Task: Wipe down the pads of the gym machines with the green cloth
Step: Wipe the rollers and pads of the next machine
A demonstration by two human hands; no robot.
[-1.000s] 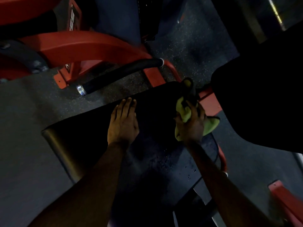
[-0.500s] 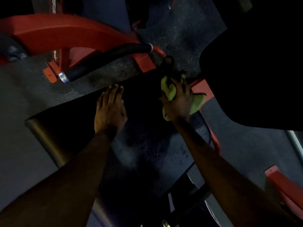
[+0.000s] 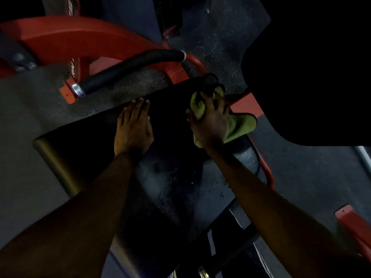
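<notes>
Fingers (image 3: pixel 215 105) of right hand (image 3: pixel 210 125) clutch green cloth (image 3: pixel 239 125) on pad (image 3: pixel 170 177); left hand (image 3: pixel 133 129) flat, spread

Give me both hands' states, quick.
Left hand: open, flat on the black pad, holding nothing.
Right hand: closed on the green cloth.

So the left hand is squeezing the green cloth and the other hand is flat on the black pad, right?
Not quite: the head view shows the right hand squeezing the green cloth, and the left hand lies flat on the black pad.
</notes>
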